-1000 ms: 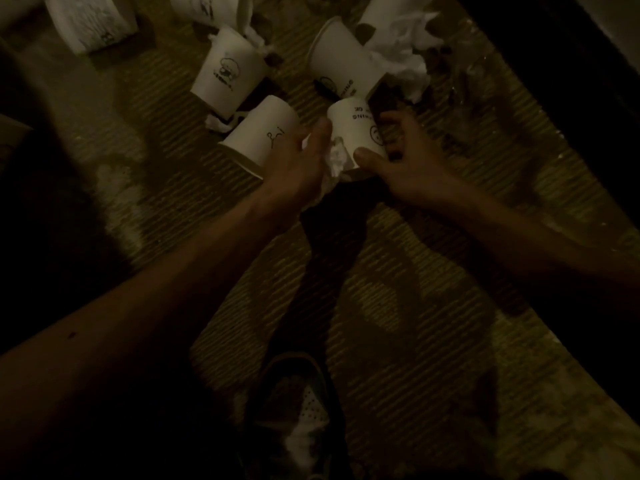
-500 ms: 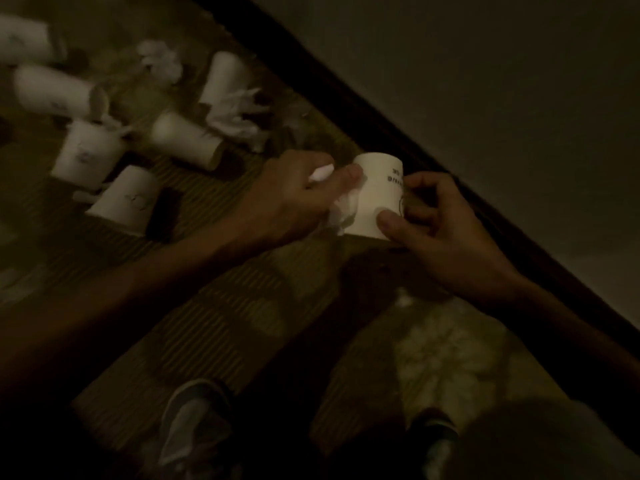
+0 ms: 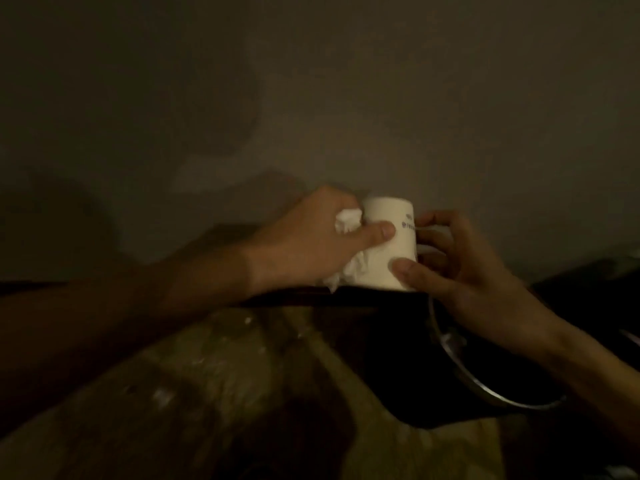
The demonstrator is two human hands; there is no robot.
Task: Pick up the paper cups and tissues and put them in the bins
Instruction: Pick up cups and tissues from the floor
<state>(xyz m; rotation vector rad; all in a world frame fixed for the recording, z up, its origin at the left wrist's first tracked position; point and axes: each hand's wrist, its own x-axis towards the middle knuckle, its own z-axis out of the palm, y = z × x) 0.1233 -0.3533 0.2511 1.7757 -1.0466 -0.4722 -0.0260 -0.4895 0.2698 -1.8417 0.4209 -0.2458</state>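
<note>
A paper cup [image 3: 384, 251], mouth down, is gripped by the left hand [image 3: 304, 247], which also clutches tissue [image 3: 348, 221], and by the right hand [image 3: 467, 271]; the bin [image 3: 485, 393] lies below, rightward.

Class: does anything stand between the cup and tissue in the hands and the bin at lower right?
Nothing visible does. The left hand and right hand hold the paper cup and tissue just up-left of the bin; only the right wrist crosses its dark opening.

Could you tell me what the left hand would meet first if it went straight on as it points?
The left hand points rightward at the paper cup, which its thumb touches; beyond that, the right hand on the cup's far side. Depth is unclear here.
</note>
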